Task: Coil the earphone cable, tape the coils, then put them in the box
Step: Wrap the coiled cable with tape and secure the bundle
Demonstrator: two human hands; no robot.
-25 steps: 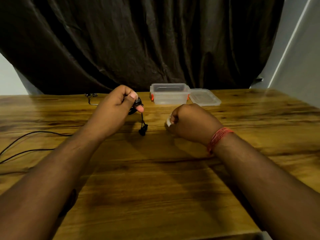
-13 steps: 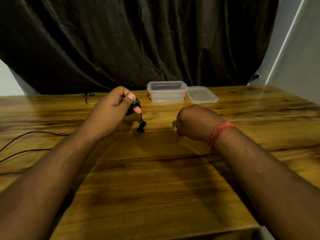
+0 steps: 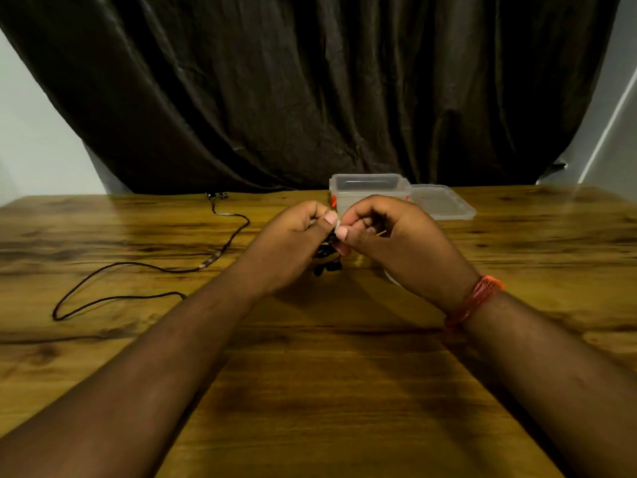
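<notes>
Both hands meet over the middle of the wooden bench (image 3: 310, 391), a little toward its far edge. The left hand (image 3: 293, 243) has its fingers curled around a small black bundle of coiled earphone cable (image 3: 327, 262), with the thumb pressed on top and the earbuds hanging just below the hand, close to the bench surface. The right hand (image 3: 396, 243) comes in from the other side with its thumb and fingers pinched at the same bundle, the two thumbnails nearly touching; a pale sliver between them looks like tape, though it is too small to tell for sure. A red thread band (image 3: 472, 298) sits on the right wrist. Behind the hands, near the far edge, stands a clear plastic box (image 3: 368, 188) with orange clips, open, and its lid (image 3: 441, 201) lies flat just beside it on the right. A second, loose black cable (image 3: 144, 277) trails across the left part of the bench toward the far edge. A dark curtain (image 3: 310, 91) hangs behind the bench.
</notes>
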